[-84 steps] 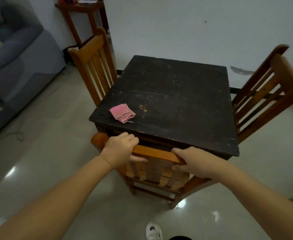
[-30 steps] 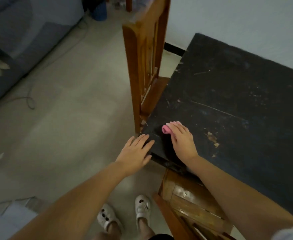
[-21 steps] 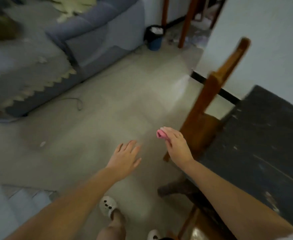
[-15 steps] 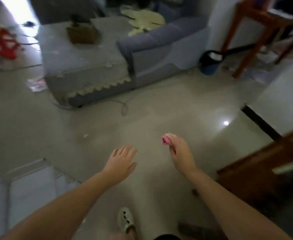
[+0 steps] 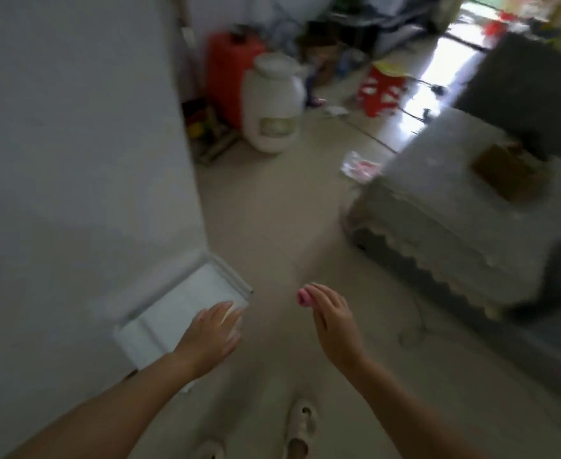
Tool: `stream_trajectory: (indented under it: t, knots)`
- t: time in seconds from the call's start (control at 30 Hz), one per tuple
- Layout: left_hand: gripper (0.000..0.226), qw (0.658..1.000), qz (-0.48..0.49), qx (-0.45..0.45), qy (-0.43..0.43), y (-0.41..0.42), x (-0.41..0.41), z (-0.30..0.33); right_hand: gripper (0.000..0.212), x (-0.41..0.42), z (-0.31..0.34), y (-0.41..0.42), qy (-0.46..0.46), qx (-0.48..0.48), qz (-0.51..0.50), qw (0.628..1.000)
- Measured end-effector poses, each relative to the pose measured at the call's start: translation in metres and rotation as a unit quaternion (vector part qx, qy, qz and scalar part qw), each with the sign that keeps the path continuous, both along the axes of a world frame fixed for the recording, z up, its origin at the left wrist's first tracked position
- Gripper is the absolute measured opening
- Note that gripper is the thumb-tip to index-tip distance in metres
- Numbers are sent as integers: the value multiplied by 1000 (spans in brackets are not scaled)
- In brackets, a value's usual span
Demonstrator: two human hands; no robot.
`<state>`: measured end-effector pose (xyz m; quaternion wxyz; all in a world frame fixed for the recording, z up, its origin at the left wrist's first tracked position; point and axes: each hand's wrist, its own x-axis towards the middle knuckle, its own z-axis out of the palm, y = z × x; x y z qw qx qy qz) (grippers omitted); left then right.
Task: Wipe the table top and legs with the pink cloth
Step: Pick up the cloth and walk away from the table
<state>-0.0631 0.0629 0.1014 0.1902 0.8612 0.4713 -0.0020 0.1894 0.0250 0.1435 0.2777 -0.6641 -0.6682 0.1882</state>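
The right hand (image 5: 333, 321) is stretched forward over the floor (image 5: 272, 220), and its fingers (image 5: 322, 294) pinch the pink cloth (image 5: 304, 298), which is bunched small and shows just at the left side of the fingertips. The cloth is in the air and touches nothing else. The left hand (image 5: 211, 332) is beside it, a little lower and to the left, with straight, relaxed fingers and the palm down; it holds nothing. Under the left fingers lies a white flat panel (image 5: 179, 313) that meets the foot of a grey wall (image 5: 74, 144). Below both hands, at the bottom edge, two pale shoes (image 5: 300, 425) stand on the floor. Far ahead of the fingers are a white jug (image 5: 272, 107) and a red container (image 5: 228, 67) behind it. To the right of the right hand, well apart, stands a low bench covered with a pale lace-edged cloth (image 5: 454, 200), and a brown box (image 5: 507, 170) rests on it. The picture is blurred.
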Motion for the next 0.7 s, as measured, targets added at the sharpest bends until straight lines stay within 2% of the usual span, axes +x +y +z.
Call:
stream_trajectory:
  t: [0.1,0.23,0.37,0.43,0.57,0.63,0.7]
  knots:
    - [56,986,163,-18,-14,-7,-13,-17,38,-11,-4,61,20,-21,115,993]
    - [57,955,295,-34,4,-10,-15,-54,31,-38,-34,126,40,-46,242,968]
    - [58,912,406,-59,30,-7,-13,-116,44,-95,-100,164,54,-55,345,935]
    - [58,888,457,-42,36,-7,-15,-151,45,-127,-140,171,43,-51,389,919]
    - [49,867,495,-6,60,-14,-18,-209,37,-169,-210,175,-8,-73,429,900]
    - [49,867,494,27,64,-19,-18,-223,44,-171,-236,177,-66,-85,449,887]
    - [49,865,494,59,69,-23,-17,-235,52,-168,-259,174,-131,-41,476,869]
